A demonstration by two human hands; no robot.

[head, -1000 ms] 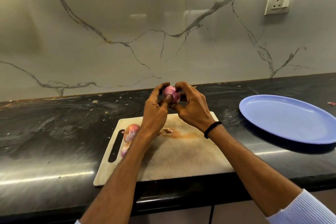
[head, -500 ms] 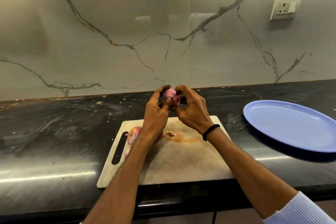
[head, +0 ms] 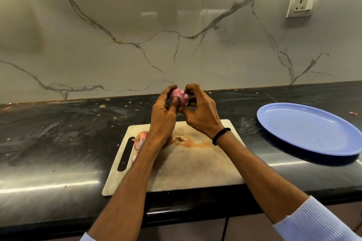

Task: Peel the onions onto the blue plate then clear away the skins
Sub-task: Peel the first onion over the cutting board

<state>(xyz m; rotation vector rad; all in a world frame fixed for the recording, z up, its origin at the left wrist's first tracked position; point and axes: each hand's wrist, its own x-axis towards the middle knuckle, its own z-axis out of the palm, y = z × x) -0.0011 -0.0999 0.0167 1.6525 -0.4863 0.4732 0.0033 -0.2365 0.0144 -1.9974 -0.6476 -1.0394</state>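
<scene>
Mid-peel, at the skin-stripping step. Above the far edge of the board point(head: 195, 166), gripping 1 onion point(head: 179, 97) in both hands. Left hand point(head: 163, 117) curled round it, thumb pressed on the near face. Right hand point(head: 199, 117) pinching at its right side with bent fingertips, apparently working at the skin. Pink and partly papery; hard to say how much skin is off.

On the left end of the board, by the handle slot, at least 2 more onions point(head: 140, 140), partly hidden behind the left forearm. Near the middle of the board, 1 small scrap point(head: 180, 138). Right of the board, well apart on the surface point(head: 58, 133), the plate point(head: 313, 143), with no peeled onion on it. Early in the task, judging by that.

Next, probably: catch a loose edge of skin with the right fingertips, strip it while turning the onion in the left grip, then carry the bare onion right of the board to the plate. Clearing the skins comes last.
</scene>
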